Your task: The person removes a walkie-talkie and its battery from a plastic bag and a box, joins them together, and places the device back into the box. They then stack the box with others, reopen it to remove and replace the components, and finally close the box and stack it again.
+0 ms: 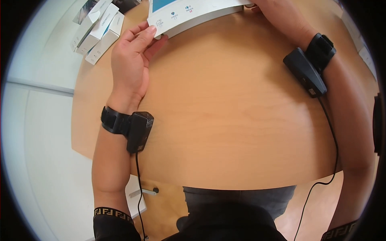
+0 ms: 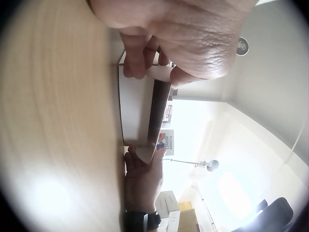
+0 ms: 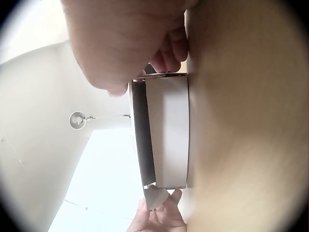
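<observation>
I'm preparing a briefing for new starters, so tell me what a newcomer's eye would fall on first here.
Probably the white cardboard box with a blue panel at the head view's top, a dark gap under its lid and the left hand and right hand gripping its ends. Next, likely the bulky black devices strapped at both wrists, trailing thin cables, then the slim white boxes piled at the upper left.

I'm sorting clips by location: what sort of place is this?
Probably an office or meeting room: there's a pale wooden table with a curved edge, a stack of white cardboard boxes and a grey, thin-armed lamp.
</observation>
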`<state>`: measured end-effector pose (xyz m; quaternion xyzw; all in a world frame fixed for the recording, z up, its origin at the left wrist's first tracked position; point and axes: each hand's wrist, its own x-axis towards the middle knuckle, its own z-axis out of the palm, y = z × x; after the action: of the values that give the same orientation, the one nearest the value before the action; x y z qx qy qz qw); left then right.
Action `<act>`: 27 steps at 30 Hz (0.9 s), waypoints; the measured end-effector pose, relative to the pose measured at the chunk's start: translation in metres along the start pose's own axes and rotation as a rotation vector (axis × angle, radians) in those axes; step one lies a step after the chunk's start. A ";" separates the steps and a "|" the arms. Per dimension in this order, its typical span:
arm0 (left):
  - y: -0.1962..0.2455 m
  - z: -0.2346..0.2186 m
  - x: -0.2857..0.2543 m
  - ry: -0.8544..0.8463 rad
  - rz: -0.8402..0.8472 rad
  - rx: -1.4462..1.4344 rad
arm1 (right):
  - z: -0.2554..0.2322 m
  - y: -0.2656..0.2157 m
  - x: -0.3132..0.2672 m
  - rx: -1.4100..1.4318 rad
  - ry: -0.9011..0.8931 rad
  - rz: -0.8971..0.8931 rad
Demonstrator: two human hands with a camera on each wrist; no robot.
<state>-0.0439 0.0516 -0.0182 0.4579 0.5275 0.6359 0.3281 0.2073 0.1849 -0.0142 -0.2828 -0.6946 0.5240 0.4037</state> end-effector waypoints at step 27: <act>-0.003 0.009 -0.001 0.270 -0.046 0.424 | 0.012 -0.007 0.002 -0.563 0.057 0.026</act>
<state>-0.0357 0.0549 -0.0210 0.4152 0.6985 0.5588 0.1658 0.1961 0.1786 -0.0089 -0.4073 -0.7976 0.3072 0.3219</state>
